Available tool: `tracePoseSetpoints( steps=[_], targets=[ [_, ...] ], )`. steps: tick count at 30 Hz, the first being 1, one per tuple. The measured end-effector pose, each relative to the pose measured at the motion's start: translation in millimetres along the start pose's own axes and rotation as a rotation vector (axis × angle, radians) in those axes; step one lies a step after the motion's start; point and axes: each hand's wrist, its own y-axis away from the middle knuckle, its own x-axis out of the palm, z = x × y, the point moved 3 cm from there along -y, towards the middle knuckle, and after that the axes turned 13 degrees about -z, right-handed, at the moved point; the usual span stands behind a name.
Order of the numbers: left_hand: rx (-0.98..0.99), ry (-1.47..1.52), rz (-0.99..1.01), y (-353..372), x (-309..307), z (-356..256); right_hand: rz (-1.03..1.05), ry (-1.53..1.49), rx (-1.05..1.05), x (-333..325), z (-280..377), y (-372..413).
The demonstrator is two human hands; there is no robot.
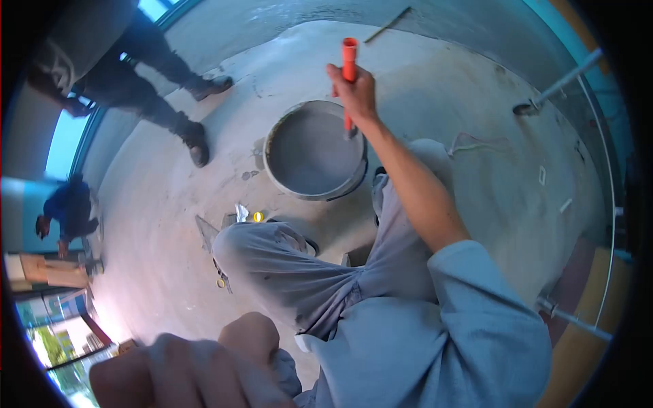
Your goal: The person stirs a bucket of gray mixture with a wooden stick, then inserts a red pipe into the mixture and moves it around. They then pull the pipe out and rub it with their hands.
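Note:
My right hand [356, 95] is wrapped round the red-orange handle [349, 58] of a tool, held nearly upright. The tool's grey lower end is at the right inner side of a round tub [267, 160], and I cannot make out its kind. The tub holds smooth grey mix [309, 153] that looks like wet cement. Large and blurred at the bottom left, close to the camera, my left hand [190, 374] has its fingers curled in. Whatever it may hold is hidden.
Another person [136, 88] stands left of the tub; a second person [68, 207] bends over farther left. A yellow-rimmed roll [258, 217] and a flat trowel-like blade [206, 232] lie by my knee. Metal poles [568, 80] stand at the right. A stick [388, 25] lies beyond the tub.

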Motion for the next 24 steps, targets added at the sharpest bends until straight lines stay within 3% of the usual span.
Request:
tracePoseSetpoints(
  steps=[3, 5, 6, 7, 8, 9, 11, 13, 15, 17, 20, 24],
  targets=[
    [0.148, -0.175, -0.077, -0.4, -26.6, -16.3, 0.000, 0.104, -0.260, 1.7, 15.4, 2.6],
    [0.208, -0.511, -0.208, -12.0, -78.8, -18.2, 0.029, 0.068, -0.310, 1.6, 33.8, 9.5],
    [0.134, -0.797, -0.097, -24.2, -118.5, -12.7, 0.062, 0.002, -0.302, 0.3, 37.9, 10.6],
    [-0.092, -0.750, -0.306, -43.8, -150.0, 3.8, 0.042, -0.075, -0.330, -1.2, 43.2, 11.5],
    [-0.142, -0.682, -0.551, -57.9, -184.1, 29.8, 0.022, -0.150, -0.352, -1.0, 48.8, 14.0],
    [-0.017, -0.867, -0.620, -68.7, -220.6, 52.0, 0.046, -0.175, -0.338, 1.7, 64.5, 21.8],
    [0.226, -1.302, -0.603, -82.3, -268.5, 100.3, 0.137, -0.176, -0.309, 3.9, 79.4, 34.9],
    [0.124, -1.282, -0.514, -91.5, -272.0, 135.1, 0.278, -0.127, -0.282, 4.7, 80.5, 41.9],
    [0.027, -1.194, -0.713, -107.3, -291.3, 164.4, 0.327, -0.145, -0.143, 4.9, 84.4, 43.5],
    [0.002, -1.308, -0.653, -120.6, -312.5, 173.1, 0.342, -0.202, 0.002, 8.3, 90.1, 36.6],
    [0.029, -1.384, -0.665, -127.2, -350.7, 194.0, 0.360, -0.046, -0.166, 10.9, 82.0, 25.4],
    [0.026, -1.586, -0.594, -123.2, -390.0, 178.9, 0.404, -0.059, -0.179, 12.8, 45.3, 21.4]
  ],
)
